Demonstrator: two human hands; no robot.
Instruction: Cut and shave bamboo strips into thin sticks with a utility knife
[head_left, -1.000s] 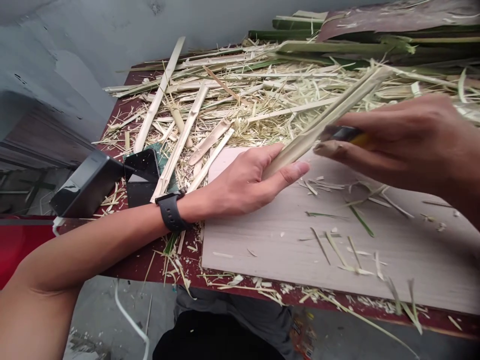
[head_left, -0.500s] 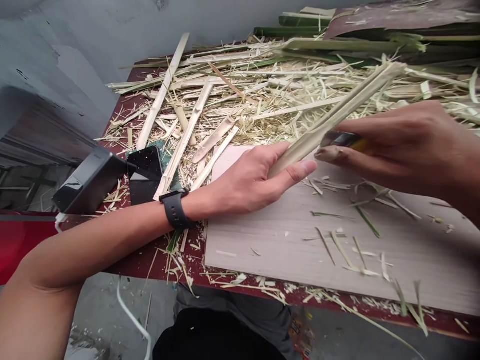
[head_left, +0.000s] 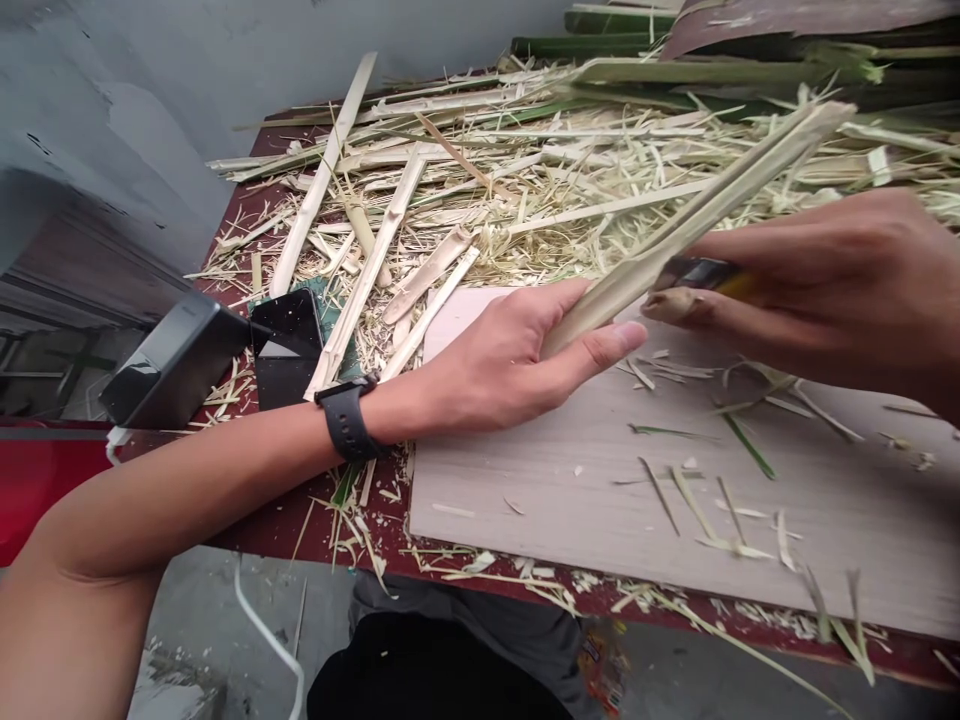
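My left hand (head_left: 502, 365), with a black watch (head_left: 349, 418) on the wrist, is closed around the near end of a split bamboo strip (head_left: 720, 200). The strip slants up and away to the right, above a pale wooden board (head_left: 525, 500). In my right hand (head_left: 817, 290) is a knife (head_left: 701, 273) with a dark blade and a bit of yellow at the handle. Its blade lies against or very close to the strip's lower side; exact contact is hard to see. My right thumb appears to have a covering on its tip.
Bamboo shavings (head_left: 525, 230) and loose strips (head_left: 379, 260) heap across the dark red table (head_left: 300, 520). Green bamboo lengths (head_left: 585, 45) lie at the back. On the left stand a dark grey box-like device (head_left: 172, 355) and a black phone-like slab (head_left: 292, 320). A white cable (head_left: 266, 635) hangs below.
The knife hand and the strip's far end have shifted slightly right and up in the picture. My left hand keeps its grip, moving only a little.
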